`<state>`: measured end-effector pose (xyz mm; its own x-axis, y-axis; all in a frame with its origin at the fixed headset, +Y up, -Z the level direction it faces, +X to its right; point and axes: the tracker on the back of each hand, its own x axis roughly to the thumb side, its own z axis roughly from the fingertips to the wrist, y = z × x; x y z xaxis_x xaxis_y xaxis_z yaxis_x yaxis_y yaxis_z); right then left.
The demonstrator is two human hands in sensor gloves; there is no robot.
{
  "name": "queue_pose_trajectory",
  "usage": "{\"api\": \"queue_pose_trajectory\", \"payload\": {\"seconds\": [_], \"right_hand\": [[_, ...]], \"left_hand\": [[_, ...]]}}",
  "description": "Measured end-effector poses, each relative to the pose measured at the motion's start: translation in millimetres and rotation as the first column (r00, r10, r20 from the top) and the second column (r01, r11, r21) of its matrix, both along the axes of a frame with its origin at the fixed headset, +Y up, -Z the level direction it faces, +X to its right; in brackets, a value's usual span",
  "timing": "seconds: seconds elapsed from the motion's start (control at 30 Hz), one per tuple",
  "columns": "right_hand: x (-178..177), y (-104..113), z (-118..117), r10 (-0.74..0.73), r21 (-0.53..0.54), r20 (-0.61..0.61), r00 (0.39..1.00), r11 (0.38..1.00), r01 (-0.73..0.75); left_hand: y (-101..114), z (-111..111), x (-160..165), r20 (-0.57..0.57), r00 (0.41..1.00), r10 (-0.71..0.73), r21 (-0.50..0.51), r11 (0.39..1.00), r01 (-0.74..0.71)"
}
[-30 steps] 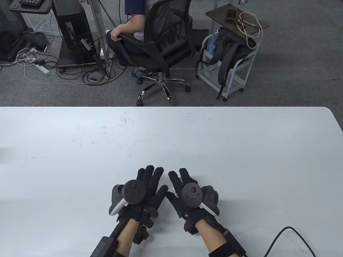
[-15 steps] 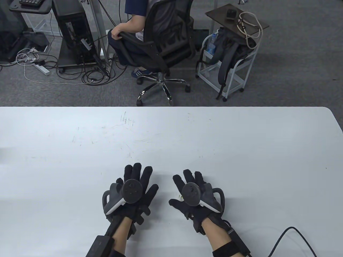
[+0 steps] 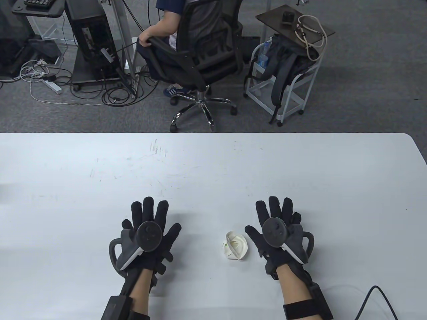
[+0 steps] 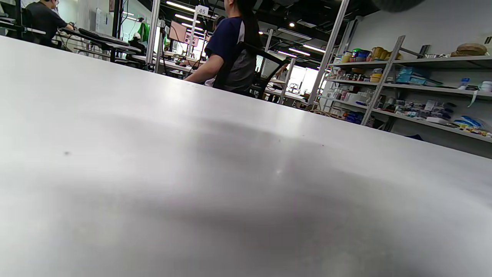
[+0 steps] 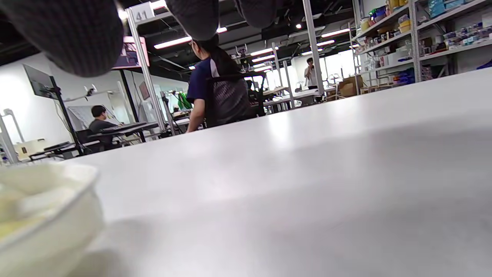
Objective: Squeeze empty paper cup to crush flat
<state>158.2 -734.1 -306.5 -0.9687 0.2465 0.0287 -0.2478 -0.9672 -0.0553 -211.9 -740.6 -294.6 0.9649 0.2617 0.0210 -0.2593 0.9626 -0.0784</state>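
Note:
A crushed white paper cup (image 3: pixel 235 245) lies on the white table (image 3: pixel 213 166) between my hands; it touches neither. It shows blurred at the lower left of the right wrist view (image 5: pixel 42 215). My left hand (image 3: pixel 151 220) is palm down with fingers spread, well left of the cup, and holds nothing. My right hand (image 3: pixel 275 216) is palm down with fingers spread, just right of the cup, and holds nothing. Its fingertips (image 5: pixel 77 34) hang in at the top of the right wrist view. The left wrist view shows only bare table (image 4: pixel 192 173).
A black cable (image 3: pixel 373 300) lies at the table's front right. Beyond the far edge a person sits in an office chair (image 3: pixel 200 63), next to a white cart (image 3: pixel 283 83) holding a backpack.
Both hands moved apart, the left to the left and the right to the right and forward. The crushed cup, hidden under them before, now lies uncovered between them.

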Motion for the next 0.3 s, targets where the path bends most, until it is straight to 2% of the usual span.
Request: {"api": "queue_pose_trajectory", "payload": {"seconds": [0.3], "right_hand": [[3.1,-8.4,-4.5,-0.022,-0.034,0.014,1.000,0.999,0.022]], "left_hand": [[-7.9,-3.1,-1.8,-0.007,0.999,-0.036,-0.039,0.999,0.036]]}}
